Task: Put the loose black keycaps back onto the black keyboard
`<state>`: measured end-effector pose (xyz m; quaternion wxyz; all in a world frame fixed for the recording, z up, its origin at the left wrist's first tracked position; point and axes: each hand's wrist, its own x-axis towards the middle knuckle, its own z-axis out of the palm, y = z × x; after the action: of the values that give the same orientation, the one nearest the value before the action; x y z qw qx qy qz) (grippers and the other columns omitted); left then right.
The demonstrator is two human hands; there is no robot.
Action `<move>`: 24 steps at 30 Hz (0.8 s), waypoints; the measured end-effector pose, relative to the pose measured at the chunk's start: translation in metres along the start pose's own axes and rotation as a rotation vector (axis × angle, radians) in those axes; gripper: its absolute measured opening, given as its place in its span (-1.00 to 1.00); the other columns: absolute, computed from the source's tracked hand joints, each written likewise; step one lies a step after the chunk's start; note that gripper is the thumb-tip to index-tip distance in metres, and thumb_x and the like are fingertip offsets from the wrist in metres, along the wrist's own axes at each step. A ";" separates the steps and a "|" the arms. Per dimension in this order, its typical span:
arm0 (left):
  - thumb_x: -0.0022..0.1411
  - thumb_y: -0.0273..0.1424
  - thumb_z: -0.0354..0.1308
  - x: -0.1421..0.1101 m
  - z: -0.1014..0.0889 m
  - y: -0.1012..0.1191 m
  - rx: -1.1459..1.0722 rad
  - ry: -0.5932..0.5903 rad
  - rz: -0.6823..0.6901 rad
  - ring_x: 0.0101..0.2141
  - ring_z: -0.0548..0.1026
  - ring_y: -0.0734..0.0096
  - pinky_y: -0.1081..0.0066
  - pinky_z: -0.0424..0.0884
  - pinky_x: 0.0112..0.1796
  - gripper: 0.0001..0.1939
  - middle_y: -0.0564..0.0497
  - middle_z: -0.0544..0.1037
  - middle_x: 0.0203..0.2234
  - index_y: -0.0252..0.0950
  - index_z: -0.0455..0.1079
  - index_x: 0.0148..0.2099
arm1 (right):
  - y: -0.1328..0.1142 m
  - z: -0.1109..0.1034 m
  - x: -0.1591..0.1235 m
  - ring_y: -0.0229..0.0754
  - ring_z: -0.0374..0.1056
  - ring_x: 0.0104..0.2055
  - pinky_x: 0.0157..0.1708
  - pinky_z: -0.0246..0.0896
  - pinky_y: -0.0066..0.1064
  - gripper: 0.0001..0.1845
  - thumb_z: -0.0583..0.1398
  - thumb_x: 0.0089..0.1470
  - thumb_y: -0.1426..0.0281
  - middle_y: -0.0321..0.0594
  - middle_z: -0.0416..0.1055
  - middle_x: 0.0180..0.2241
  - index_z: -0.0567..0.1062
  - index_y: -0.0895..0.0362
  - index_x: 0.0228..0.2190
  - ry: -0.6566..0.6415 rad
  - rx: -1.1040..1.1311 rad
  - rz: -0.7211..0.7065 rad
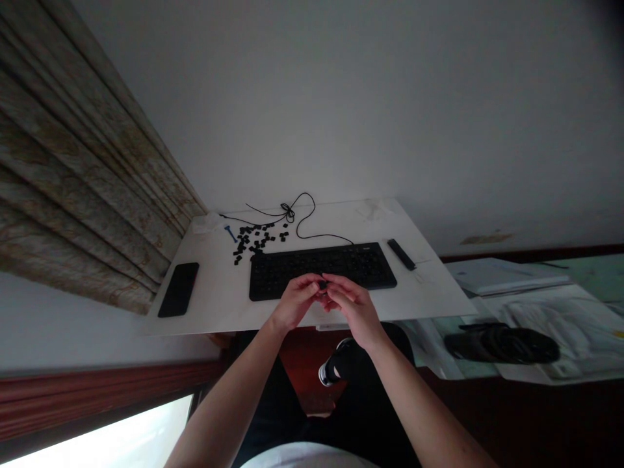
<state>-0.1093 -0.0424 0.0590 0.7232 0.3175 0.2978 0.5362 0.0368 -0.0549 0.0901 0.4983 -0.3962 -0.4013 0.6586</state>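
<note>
My left hand point(298, 299) and my right hand point(351, 305) meet above the near edge of a black keyboard point(322, 268) on a white table point(214, 305). Both hands pinch a small dark piece point(322, 285) between their fingertips; it looks like a keycap. A pile of several loose black keycaps point(256, 239) lies behind the keyboard's left end. The keyboard's black cable point(298, 218) loops across the back of the table.
A black phone point(179, 288) lies flat at the table's left. A small blue tool point(229, 232) sits by the keycaps, a slim black bar point(401, 254) right of the keyboard. Curtains point(73, 182) hang left. Papers and a black object point(502, 343) lie lower right.
</note>
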 end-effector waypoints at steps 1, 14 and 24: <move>-0.05 -0.13 0.49 0.000 0.000 0.000 0.003 -0.009 -0.003 -0.45 0.44 0.45 0.35 0.38 -0.36 -0.57 0.03 0.49 -0.47 -0.32 0.56 -0.22 | -0.001 0.000 0.000 -0.18 0.44 -0.41 -0.45 0.39 -0.30 -0.62 0.37 -0.05 0.20 -0.22 0.56 -0.36 0.61 0.04 -0.16 -0.002 -0.007 0.000; -0.05 -0.23 0.50 0.001 0.001 -0.005 0.037 0.011 0.058 -0.44 0.43 0.50 0.42 0.34 -0.36 -0.65 0.05 0.52 -0.41 -0.28 0.50 -0.27 | 0.000 -0.003 -0.003 -0.19 0.43 -0.43 -0.44 0.35 -0.31 -0.64 0.37 -0.06 0.23 -0.24 0.58 -0.35 0.61 0.02 -0.17 0.012 0.049 0.013; -0.04 -0.20 0.49 0.003 0.001 -0.003 0.093 0.024 0.105 -0.43 0.42 0.51 0.42 0.35 -0.35 -0.64 0.06 0.51 -0.39 -0.26 0.50 -0.25 | -0.002 -0.001 -0.002 -0.18 0.42 -0.43 -0.44 0.33 -0.30 -0.68 0.38 -0.05 0.19 -0.20 0.58 -0.38 0.62 0.06 -0.24 0.012 -0.035 -0.006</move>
<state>-0.1060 -0.0408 0.0566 0.6749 0.3596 0.3139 0.5627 0.0390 -0.0559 0.0918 0.4955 -0.4075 -0.4110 0.6477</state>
